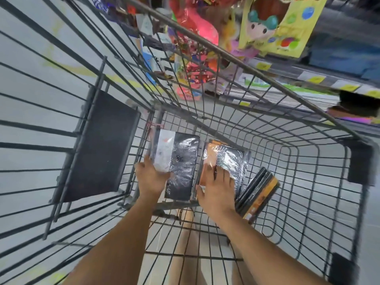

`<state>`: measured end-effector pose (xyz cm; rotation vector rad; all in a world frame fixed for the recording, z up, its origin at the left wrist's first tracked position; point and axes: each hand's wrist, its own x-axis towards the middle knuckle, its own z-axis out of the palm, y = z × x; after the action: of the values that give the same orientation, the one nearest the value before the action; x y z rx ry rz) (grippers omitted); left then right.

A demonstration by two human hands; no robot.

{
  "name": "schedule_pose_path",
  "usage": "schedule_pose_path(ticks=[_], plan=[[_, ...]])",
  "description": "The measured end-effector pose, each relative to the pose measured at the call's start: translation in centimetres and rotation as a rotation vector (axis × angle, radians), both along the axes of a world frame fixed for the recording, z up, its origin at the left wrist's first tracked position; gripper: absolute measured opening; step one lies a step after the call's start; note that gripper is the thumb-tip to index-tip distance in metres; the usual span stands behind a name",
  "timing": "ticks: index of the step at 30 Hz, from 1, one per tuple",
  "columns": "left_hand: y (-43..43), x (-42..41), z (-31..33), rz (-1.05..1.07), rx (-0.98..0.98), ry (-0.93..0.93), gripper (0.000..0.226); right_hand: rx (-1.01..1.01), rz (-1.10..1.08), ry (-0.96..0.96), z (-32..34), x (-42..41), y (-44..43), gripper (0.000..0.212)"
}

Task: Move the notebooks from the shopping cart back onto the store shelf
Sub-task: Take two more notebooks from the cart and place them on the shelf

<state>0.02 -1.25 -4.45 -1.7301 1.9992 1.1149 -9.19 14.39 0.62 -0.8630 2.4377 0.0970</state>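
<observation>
Shopping cart (267,84): grey steel wire, open grid on the sides and bottom, thick tubular top rail running from upper centre to the right edge. It fills most of the frame. Pale smooth floor (30,68) shows through the bars at left.

Store shelf (292,73): upper right, blurred. The front strip carries yellow price tags (315,79). Above hang crinkled red and pink foil packs and a yellow-green cardboard toy box (277,27) with a cartoon doll printed on it.

Seat flap (98,147): flat dark plastic rectangle, matte, mounted on the cart's wire gate at left centre.

Cart contents, centre of frame, all on the wire bottom:
- Black-and-white notebook (181,161): rectangular, black cover with a white band along its left side, in glossy clear wrap that shows glare. Lies flat.
- Orange-and-black notebook (228,161): same shape and shiny wrap, just right of the first. Lies flat.
- Stack of notebooks (259,194): dark spines with an orange face, tilted on edge, right of the second notebook; count unclear.

Left hand (152,177): holds the near left corner of the black-and-white notebook, fingers along its edge.

Right hand (218,192): wide, fingers spread flat on the orange-and-black notebook, thumb out to the left.
</observation>
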Motion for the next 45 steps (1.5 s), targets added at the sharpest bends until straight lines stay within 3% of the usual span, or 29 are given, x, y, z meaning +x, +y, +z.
schedule_pose_path(ticks=[5, 8, 11, 16, 19, 24, 28, 30, 35, 40, 45], plan=[[-0.4, 0.5, 1.2, 0.066, 0.140, 0.189, 0.070, -0.076, -0.072, 0.018, 1.1, 0.5, -0.6, 0.069], [-0.6, 0.7, 2.8, 0.076, 0.169, 0.306, 0.055, -0.110, -0.155, -0.087, 2.4, 0.5, -0.8, 0.072], [-1.6, 1.1, 4.8, 0.130, 0.256, 0.383, 0.052, -0.227, -0.300, -0.207, 3.5, 0.2, -1.4, 0.071], [-3.0, 2.2, 8.0, 0.215, 0.546, 0.441, 0.059, -0.545, -0.849, -0.689, 5.6, -0.6, -2.5, 0.064], [-2.7, 1.8, 8.6, 0.207, 0.626, 0.416, 0.048, -0.629, -1.046, -0.813, 5.8, -1.3, -1.8, 0.054], [-1.9, 0.6, 8.1, 0.203, 0.664, 0.365, 0.060, -0.669, -1.244, -0.878, 5.4, -2.6, 0.0, 0.043], [-1.5, -0.4, 6.3, 0.142, 0.538, 0.339, 0.055, -0.693, -1.301, -0.845, 4.7, -3.9, 1.1, 0.032], [-1.5, -0.9, 4.9, 0.095, 0.405, 0.261, 0.069, -0.699, -1.310, -0.837, 4.2, -4.6, 1.6, 0.027], [-1.1, -2.0, 1.2, -0.051, 0.084, 0.144, 0.103, -0.707, -1.309, -0.788, 3.0, -5.8, 2.2, 0.035], [-0.5, -1.1, -2.8, -0.141, 0.022, 0.019, 0.095, -0.762, -1.305, -0.815, 1.9, -6.5, 2.9, 0.049], [0.2, -1.4, -2.5, -0.176, -0.037, -0.042, 0.086, -0.722, -1.359, -0.780, 1.2, -6.6, 3.6, 0.056]])
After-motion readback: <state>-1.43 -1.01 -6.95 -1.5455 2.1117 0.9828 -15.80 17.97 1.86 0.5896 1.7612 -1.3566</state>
